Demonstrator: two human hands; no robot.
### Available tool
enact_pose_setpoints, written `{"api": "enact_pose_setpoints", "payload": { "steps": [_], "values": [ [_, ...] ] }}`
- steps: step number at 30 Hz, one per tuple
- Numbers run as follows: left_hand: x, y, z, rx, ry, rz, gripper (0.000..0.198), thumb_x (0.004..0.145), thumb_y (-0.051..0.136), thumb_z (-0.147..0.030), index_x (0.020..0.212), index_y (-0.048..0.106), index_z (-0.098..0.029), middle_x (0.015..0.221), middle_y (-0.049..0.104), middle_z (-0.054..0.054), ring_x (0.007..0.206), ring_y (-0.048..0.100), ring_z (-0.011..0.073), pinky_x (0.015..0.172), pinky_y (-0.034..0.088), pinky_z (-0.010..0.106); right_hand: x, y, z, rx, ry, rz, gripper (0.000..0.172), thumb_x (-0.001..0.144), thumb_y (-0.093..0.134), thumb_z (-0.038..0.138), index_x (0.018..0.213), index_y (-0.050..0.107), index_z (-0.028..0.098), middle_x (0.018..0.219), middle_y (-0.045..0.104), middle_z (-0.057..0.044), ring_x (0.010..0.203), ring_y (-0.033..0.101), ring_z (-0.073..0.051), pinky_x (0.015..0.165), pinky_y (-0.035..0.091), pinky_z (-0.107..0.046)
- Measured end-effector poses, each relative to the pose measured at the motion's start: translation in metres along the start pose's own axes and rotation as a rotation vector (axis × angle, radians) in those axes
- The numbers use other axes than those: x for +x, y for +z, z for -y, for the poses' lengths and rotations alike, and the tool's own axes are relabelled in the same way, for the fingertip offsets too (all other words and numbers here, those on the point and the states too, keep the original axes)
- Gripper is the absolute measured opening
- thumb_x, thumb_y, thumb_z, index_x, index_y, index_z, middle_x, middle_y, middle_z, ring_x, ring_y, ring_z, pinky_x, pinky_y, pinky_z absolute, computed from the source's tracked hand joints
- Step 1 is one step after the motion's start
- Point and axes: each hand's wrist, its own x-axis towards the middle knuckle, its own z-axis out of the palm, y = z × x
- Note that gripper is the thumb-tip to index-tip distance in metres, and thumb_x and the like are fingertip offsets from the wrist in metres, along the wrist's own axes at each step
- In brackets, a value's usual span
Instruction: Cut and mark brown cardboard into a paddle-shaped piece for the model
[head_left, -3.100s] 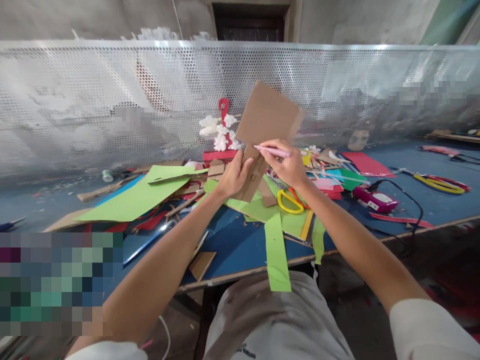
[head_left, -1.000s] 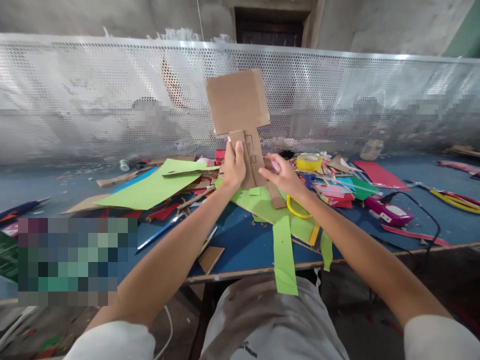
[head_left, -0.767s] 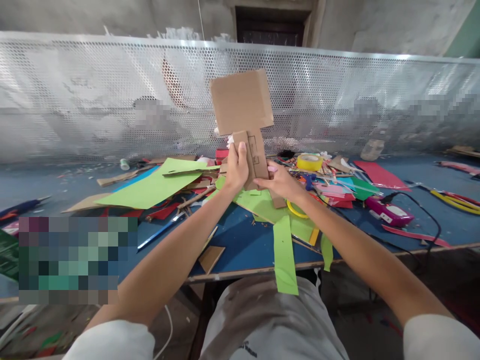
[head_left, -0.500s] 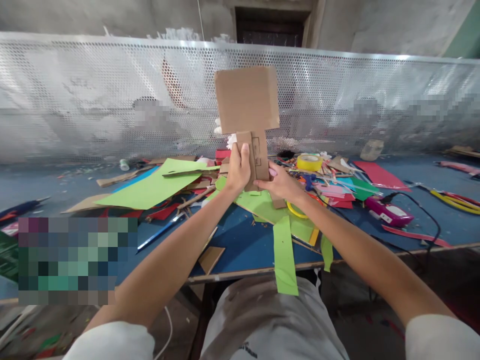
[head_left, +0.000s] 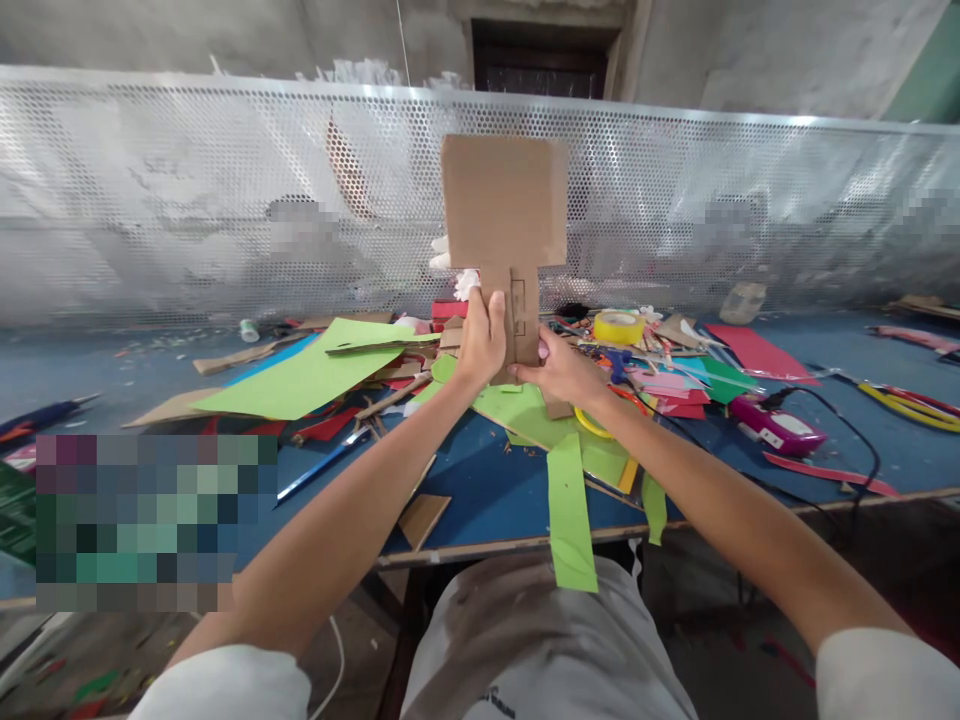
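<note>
Upright before me stands a cardboard piece (head_left: 506, 200), a wide square panel on top of a narrower cardboard stem (head_left: 527, 300). A dark rectangular outline is printed on the stem. My left hand (head_left: 484, 338) is closed around the stem's left side, thumb pointing up along its face. At the lower right edge, my right hand (head_left: 559, 368) pinches the stem, thumb in front and fingers partly behind it. Green paper (head_left: 525, 410) lies beneath both hands on the blue table.
To the left lies a large green sheet (head_left: 300, 375) over scraps. Yellow tape (head_left: 619, 327), a purple device (head_left: 778, 424) with a black cord, and red paper (head_left: 761, 352) are on the right. A green strip (head_left: 570, 510) hangs over the front edge. Behind rises a perforated metal panel (head_left: 225, 200).
The cardboard piece has shifted slightly right and turned a little more upright. My left hand has moved slightly right with it; both hands keep their hold.
</note>
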Motion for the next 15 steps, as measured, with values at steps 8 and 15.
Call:
{"api": "enact_pose_setpoints", "payload": {
  "steps": [8, 15],
  "values": [
    [0.000, 0.003, -0.001, -0.087, 0.030, -0.022, 0.071, 0.099, 0.037, -0.087, 0.127, 0.057, -0.025, 0.130, 0.070, 0.019, 0.145, 0.059, 0.0344, 0.122, 0.046, 0.051, -0.001, -0.004, 0.008, 0.058, 0.041, 0.046, 0.040, 0.078, 0.084, 0.039, 0.105, 0.057, 0.025, 0.085, 0.050, 0.001, 0.084, 0.055, -0.024, 0.077, 0.050, -0.038],
    [0.001, -0.005, -0.010, -0.074, 0.085, -0.020, 0.065, 0.101, 0.038, -0.085, 0.121, 0.054, -0.025, 0.131, 0.068, 0.016, 0.132, 0.064, 0.0300, 0.120, 0.047, 0.052, 0.000, -0.003, 0.006, 0.066, 0.022, 0.032, 0.042, 0.076, 0.086, 0.040, 0.100, 0.055, 0.027, 0.091, 0.056, 0.000, 0.092, 0.059, -0.026, 0.083, 0.055, -0.042]
  ]
}}
